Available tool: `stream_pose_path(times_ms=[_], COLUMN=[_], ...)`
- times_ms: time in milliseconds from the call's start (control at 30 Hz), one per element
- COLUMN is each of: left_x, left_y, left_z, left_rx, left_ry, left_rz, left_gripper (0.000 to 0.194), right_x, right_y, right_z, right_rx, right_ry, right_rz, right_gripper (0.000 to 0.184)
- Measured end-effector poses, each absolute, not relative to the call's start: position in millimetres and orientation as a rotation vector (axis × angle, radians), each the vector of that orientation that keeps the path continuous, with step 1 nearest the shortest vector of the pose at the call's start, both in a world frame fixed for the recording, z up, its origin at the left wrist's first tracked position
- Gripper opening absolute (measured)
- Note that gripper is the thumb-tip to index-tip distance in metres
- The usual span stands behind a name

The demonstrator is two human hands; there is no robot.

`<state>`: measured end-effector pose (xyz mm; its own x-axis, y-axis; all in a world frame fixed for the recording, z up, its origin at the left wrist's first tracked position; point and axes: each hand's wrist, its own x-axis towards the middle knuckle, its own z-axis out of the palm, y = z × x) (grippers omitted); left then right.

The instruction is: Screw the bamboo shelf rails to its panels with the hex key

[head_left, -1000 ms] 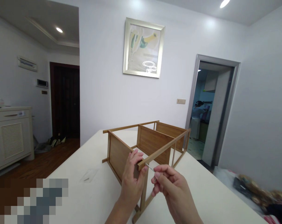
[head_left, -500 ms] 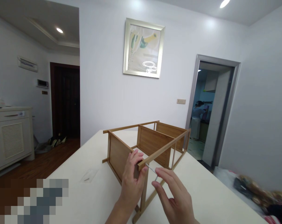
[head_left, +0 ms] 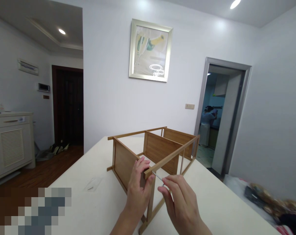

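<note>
A brown wooden shelf rack (head_left: 160, 150) lies on its side on the white table (head_left: 218, 199), its panels standing upright. At its near corner my left hand (head_left: 137, 189) is closed around the end of the frame, fingers over the end panel and thumb by the leg. My right hand (head_left: 183, 199) pinches a thin metal hex key (head_left: 157, 176) between thumb and fingers. The key's long arm points at the side of the upper rail, where its tip meets the wood near my left thumb. Any screw head at that spot is too small to make out.
Left of the rack lies a small clear plastic bag (head_left: 94, 184) with a thin piece in it. Behind the table is a wall with a framed picture (head_left: 150, 50). Through the doorway at right stands a person (head_left: 208, 119). Bundled things (head_left: 267, 199) lie beyond the table's right edge.
My right hand has turned slightly, and its fingers have closed in on the hex key's bent end. My left hand and the rack hold still.
</note>
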<state>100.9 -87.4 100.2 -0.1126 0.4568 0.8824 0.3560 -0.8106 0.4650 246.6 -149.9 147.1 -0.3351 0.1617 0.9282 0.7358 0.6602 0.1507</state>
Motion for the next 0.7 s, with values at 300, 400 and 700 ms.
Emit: stream_pose_path(times_ms=[300, 400, 700], left_x=[101, 101, 102], left_y=[-87, -88, -87], left_z=[101, 101, 99], left_rx=[2.024, 2.013, 2.034], left_ry=[0.948, 0.952, 0.939], left_rz=[2.099, 2.099, 2.082], left_gripper=[0.023, 0.023, 0.025], right_x=[245, 246, 241], right_y=[-146, -145, -152], right_z=[139, 136, 139], right_rx=[-0.704, -0.704, -0.735], right_ry=[-1.839, -1.84, -1.769], right_rz=[-0.722, -0.705, -0.488], right_gripper=[0.013, 0.017, 0.023])
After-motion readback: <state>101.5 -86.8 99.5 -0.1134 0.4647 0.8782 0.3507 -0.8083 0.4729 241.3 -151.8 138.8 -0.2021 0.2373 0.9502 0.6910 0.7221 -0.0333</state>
